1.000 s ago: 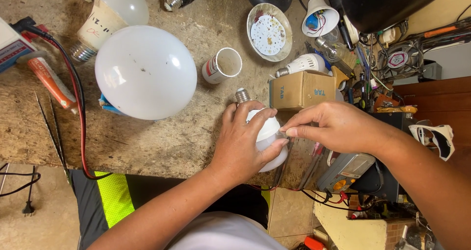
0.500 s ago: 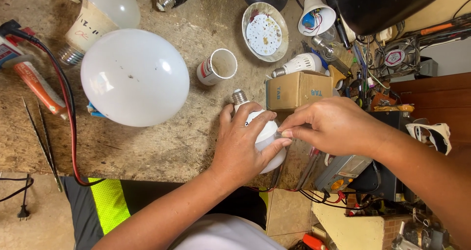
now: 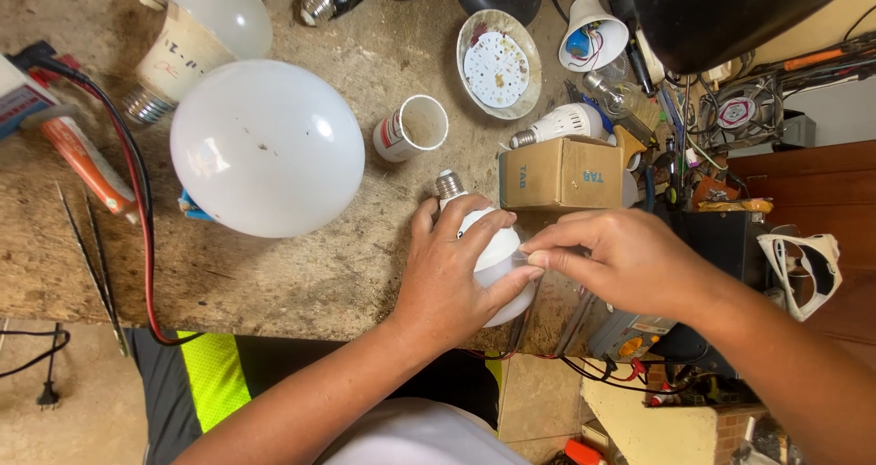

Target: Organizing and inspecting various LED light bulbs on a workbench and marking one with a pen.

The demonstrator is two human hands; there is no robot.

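Note:
My left hand (image 3: 453,278) wraps around a white LED bulb (image 3: 490,243) that lies near the front edge of the worn workbench (image 3: 301,273), its metal screw base pointing away from me. My right hand (image 3: 620,260) pinches at the seam of the bulb's dome from the right, thumb and fingertips pressed together against it. Whether something thin sits between those fingers I cannot tell. Most of the dome is hidden under both hands.
A large white globe (image 3: 266,147) sits left of the hands, with another big bulb (image 3: 196,41) behind it. A white bulb housing cup (image 3: 412,127), a dish with an LED disc (image 3: 498,63), a cardboard box (image 3: 561,171), a small bulb (image 3: 566,123), tweezers (image 3: 96,264) and red-black wires (image 3: 137,209) lie around.
Both hands stay on the bulb in much the same grip; the camera view has shifted slightly, and my right fingertips have crept a little along the dome's seam.

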